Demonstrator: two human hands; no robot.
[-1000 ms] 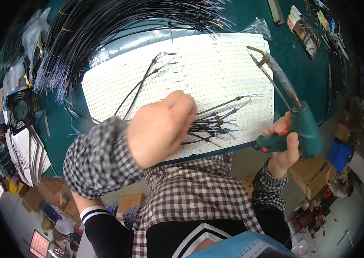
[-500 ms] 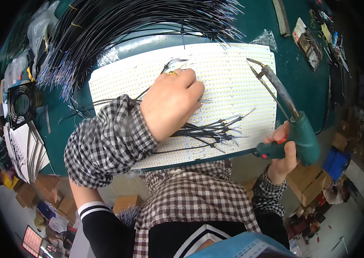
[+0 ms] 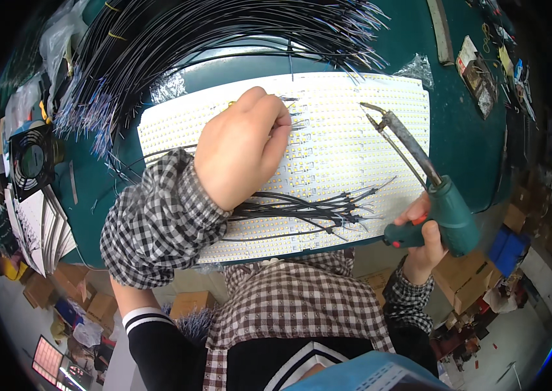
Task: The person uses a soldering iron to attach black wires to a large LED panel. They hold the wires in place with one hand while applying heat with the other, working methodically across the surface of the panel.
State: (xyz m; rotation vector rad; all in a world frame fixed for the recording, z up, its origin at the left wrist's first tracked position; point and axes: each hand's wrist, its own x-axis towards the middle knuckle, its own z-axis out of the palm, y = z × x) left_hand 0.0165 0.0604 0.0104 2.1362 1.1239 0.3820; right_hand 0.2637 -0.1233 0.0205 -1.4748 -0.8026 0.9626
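Observation:
My left hand [image 3: 240,146] is closed in a pinch over the upper middle of a white LED board [image 3: 360,169]. Thin black wires [image 3: 296,115] poke out past its fingertips, their stripped ends lying over the board; the exact grip is hidden under the fingers. On the right, my right hand [image 3: 422,241] is wrapped round the handle of a green soldering gun [image 3: 452,215]. Its metal tip points up and left, over the board's right half. A bundle of black wires [image 3: 302,212] lies across the board's near part, below my left hand.
A large bundle of black cables [image 3: 224,32] arches along the far side of the green table [image 3: 465,143]. A black fan [image 3: 31,156] and stacked white sheets [image 3: 44,228] stand at the left. Crumpled clear plastic [image 3: 417,70] and a small worn box [image 3: 476,75] lie at the far right.
My left hand has shifted left and a little away from me, covering the wires at the upper middle. The soldering gun's tip has moved slightly left over the board.

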